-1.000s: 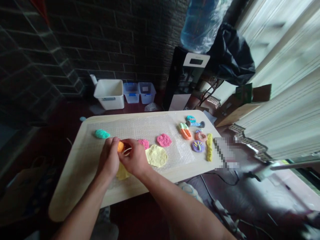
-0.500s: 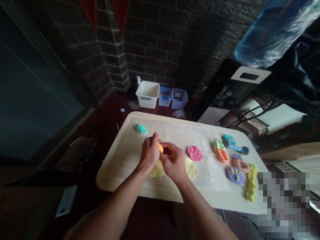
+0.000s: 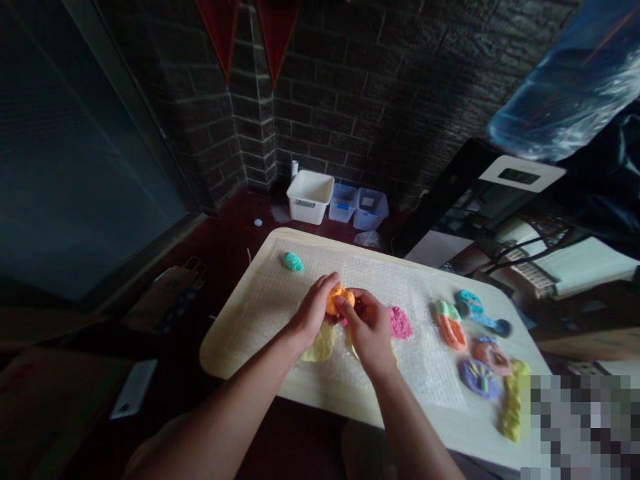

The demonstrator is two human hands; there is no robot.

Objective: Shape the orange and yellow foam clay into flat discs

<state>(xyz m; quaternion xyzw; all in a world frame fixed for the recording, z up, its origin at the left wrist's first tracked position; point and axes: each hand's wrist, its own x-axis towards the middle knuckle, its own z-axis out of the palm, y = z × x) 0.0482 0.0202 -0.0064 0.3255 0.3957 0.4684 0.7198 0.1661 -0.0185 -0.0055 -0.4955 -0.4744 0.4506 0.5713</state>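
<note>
Both hands grip a lump of orange modelling clay above the middle of the table. My left hand wraps its left side, thumb up. From the right, my right hand presses its thumb into the front, with its fingers curled behind. Below the hands, flattened pale yellow clay lies on bubble wrap, partly hidden by them. A crumpled pink clay piece sits just right of my right hand. Farther off at the left is a small turquoise clay lump.
Several shaped clay pieces stand at the table's right: an orange and green one, a purple disc, a yellow strip and a teal piece. Beyond the table, a white bin and two clear tubs rest on the floor.
The view has shifted, so the table appears lower and farther right. The orange clay shows more between my hands, and my right thumb now presses on its front.
</note>
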